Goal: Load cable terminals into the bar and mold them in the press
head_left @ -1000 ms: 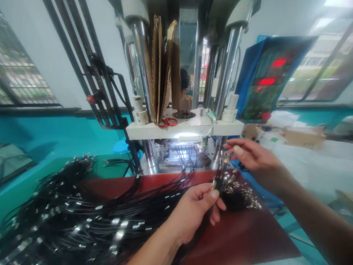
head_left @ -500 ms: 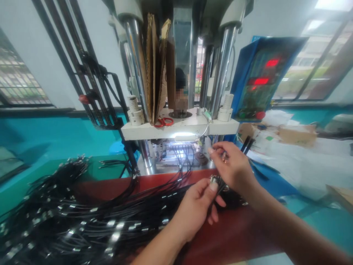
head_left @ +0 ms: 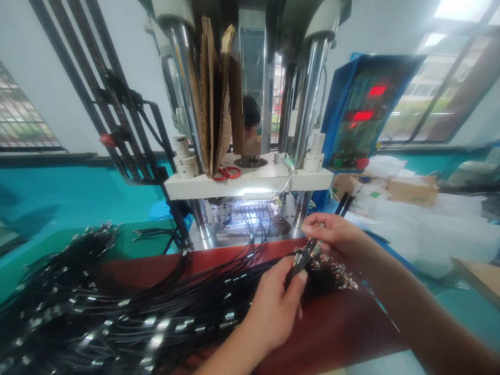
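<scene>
My left hand (head_left: pixel 279 297) is closed around a small bunch of black cables (head_left: pixel 300 264), their metal-tipped ends pointing up and right. Just above, my right hand (head_left: pixel 332 232) has its thumb and fingers pinched at the tips of that bunch; what lies between them is partly hidden. Below and behind both hands, a thick bundle of black cables (head_left: pixel 211 291) stretches across the red-brown table (head_left: pixel 332 325). Its bare coppery and silver ends (head_left: pixel 344 276) fan out under my right wrist. Thin cables also lead into the lit press bed (head_left: pixel 248 216).
A press with a white plate (head_left: pixel 250 182) stands ahead; red-handled scissors (head_left: pixel 227 173) and cardboard sheets (head_left: pixel 211 99) rest on it. To the right are a blue control box (head_left: pixel 371 112) with red displays and white plastic wrapping (head_left: pixel 425 224). A green tray (head_left: pixel 136 247) holds cables at left.
My right hand has come down onto the cable ends by my left hand. More of the loose cable ends now show. The whole view has shifted slightly.
</scene>
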`<state>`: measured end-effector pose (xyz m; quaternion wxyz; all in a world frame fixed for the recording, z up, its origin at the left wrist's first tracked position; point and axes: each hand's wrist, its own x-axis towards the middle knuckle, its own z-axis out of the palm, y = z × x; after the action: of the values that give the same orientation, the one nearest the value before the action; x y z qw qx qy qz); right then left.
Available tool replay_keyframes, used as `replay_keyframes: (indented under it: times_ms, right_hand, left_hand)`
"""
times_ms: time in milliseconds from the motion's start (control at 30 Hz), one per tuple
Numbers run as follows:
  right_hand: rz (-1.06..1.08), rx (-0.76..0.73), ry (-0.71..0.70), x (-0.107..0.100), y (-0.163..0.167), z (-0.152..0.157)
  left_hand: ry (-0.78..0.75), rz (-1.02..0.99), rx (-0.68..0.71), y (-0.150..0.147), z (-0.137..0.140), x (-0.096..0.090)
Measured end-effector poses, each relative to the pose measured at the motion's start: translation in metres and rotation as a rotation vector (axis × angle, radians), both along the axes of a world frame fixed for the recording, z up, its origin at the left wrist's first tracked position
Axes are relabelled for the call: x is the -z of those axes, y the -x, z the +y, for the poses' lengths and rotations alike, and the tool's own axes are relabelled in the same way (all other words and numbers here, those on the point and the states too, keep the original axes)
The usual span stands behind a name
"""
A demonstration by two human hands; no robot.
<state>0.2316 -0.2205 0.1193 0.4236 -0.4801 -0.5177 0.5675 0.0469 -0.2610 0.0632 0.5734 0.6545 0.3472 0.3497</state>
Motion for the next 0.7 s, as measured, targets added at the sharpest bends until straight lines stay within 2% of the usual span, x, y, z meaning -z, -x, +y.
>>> replay_keyframes:
  times_ms: [100,267,400,533,600,700]
  right_hand:
    - [0.065,0.040,0.005,0.007,0.004,-0.001]
    - [-0.020,0.224,-0.043,0.006,0.014,-0.004]
    - [-0.088,0.298,-0.095,0.004,0.018,-0.006]
    - [-0.120,0.262,-0.223,0.006,0.017,-0.009]
    - [-0.157,0.249,-0.257,0.006,0.018,-0.011]
    - [-0.267,0.311,-0.272,0.006,0.021,-0.012]
  left_hand:
    - [-0.015,0.002,-0.046,0.001,-0.001,0.000]
    - [-0.212,0.067,-0.202,0.001,-0.001,-0.003]
    - [-0.057,-0.012,-0.142,-0.002,0.001,0.000]
    - [0.174,-0.193,-0.087,-0.004,0.008,0.004]
    - [0.235,-0.264,-0.091,-0.003,0.011,0.006]
    - [0.270,-0.305,-0.097,-0.002,0.013,0.005]
